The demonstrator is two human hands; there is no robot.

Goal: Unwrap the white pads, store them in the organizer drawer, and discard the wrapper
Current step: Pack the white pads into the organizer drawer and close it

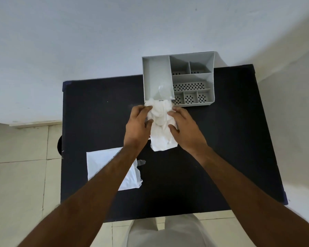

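Note:
A white wrapper with white round pads (161, 122) lies on the black table, its far end touching the front of the grey organizer (210, 81). My left hand (137, 127) grips its left side and my right hand (185, 129) grips its right side. Round pads show in the torn middle between my thumbs. The organizer's long left compartment (156, 77) holds a bit of clear plastic near its front end. Whether a drawer is pulled out I cannot tell.
A second white packet (112, 168), torn at its right edge, lies on the black table (212, 157) at the near left, partly under my left forearm. The organizer stands at the table's far edge against the white wall. Tiled floor lies left of the table.

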